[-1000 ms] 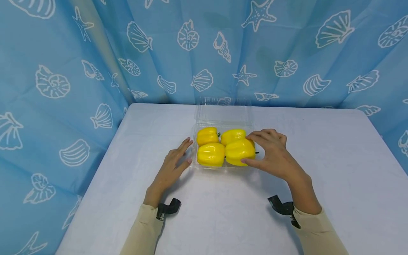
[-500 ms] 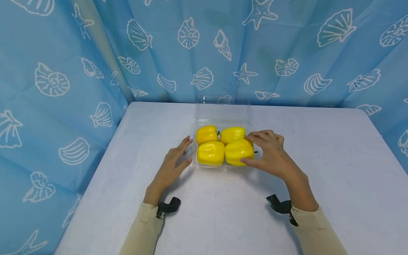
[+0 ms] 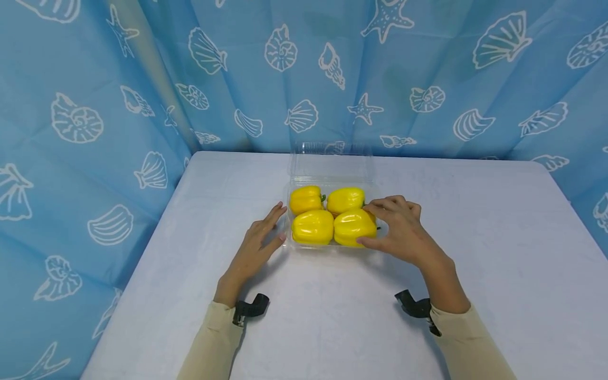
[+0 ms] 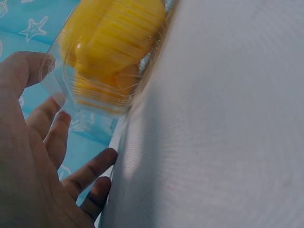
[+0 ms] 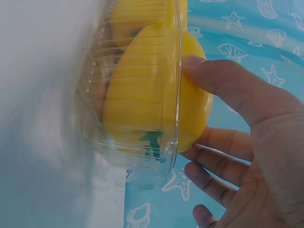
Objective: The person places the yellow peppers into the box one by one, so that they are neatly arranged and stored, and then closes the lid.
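Several yellow bell peppers sit in a clear plastic clamshell box [image 3: 304, 247], two in front and two behind. My right hand [image 3: 404, 229] grips the front right bell pepper [image 3: 354, 227]. In the right wrist view its thumb presses this pepper [image 5: 194, 104] above the rim, with fingers at the far side; the green stem shows low through the box wall. My left hand [image 3: 256, 245] rests at the box's left side, fingers loosely spread. The left wrist view shows that thumb at the rim of the box [image 4: 66, 83]. The front left pepper [image 3: 312, 227] lies nearest this hand.
The box lid [image 3: 332, 166] stands folded back towards the far table edge. A white cloth covers the table [image 3: 475, 227]. A blue curtain [image 3: 304, 68] with white shells and starfish hangs behind and at the left. Black wrist mounts [image 3: 254, 306] sit at both cuffs.
My right hand has moved slightly left, with the front right pepper settling further inside the box. The other peppers have shifted a little left. My left hand has stayed in place.
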Demonstrator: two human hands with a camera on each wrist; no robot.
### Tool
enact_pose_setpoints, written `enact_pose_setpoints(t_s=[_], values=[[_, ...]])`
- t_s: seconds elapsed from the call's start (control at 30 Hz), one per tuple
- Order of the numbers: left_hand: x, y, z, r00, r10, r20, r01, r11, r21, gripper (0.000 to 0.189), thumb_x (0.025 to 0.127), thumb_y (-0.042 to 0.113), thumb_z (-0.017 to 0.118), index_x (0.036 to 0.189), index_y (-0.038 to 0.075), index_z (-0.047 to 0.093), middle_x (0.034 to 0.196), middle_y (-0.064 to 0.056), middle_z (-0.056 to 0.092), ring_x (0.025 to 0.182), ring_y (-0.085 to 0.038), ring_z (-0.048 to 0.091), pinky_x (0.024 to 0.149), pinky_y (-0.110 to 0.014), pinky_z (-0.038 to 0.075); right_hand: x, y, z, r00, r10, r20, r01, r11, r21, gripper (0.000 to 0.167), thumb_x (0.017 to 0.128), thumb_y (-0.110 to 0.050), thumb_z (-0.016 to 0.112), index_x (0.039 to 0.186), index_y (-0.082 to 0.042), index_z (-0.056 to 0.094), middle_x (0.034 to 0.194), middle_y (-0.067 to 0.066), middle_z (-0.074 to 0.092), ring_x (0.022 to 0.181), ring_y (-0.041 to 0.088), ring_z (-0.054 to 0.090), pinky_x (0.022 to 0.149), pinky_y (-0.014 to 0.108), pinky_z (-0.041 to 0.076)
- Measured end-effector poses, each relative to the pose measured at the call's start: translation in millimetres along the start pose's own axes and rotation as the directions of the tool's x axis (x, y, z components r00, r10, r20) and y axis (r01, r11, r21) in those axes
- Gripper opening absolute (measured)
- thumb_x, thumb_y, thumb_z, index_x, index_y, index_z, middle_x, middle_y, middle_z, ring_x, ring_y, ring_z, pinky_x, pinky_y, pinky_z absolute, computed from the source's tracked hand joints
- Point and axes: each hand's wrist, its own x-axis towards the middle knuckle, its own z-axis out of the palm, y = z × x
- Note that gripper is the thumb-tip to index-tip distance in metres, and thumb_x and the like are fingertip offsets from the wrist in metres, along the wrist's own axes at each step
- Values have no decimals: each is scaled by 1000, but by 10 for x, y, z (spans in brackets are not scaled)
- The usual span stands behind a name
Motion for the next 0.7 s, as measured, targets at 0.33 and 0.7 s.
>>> enact_pose_setpoints(t_s=[0.33, 0.7], values=[[21, 7, -18, 1000, -3, 0, 3, 1000, 10, 59, 104, 42, 48, 159, 32, 29, 163, 20, 17, 133, -26, 39, 109, -57, 27, 49, -8, 2, 1000, -19, 10, 19, 998, -51, 73, 74, -42, 87, 130, -1, 65, 133, 16, 57, 124, 35, 42, 99, 64, 21], [8, -2, 23, 1000, -10, -11, 10, 1000, -5, 59, 103, 44, 49, 158, 37, 30, 163, 20, 18, 134, -26, 38, 110, -57, 26, 80, 33, -21, 995, 16, 97, -13, 1000, -27, 73, 76, -46, 86, 133, -7, 63, 135, 14, 55, 129, 36, 40, 102, 65, 18]])
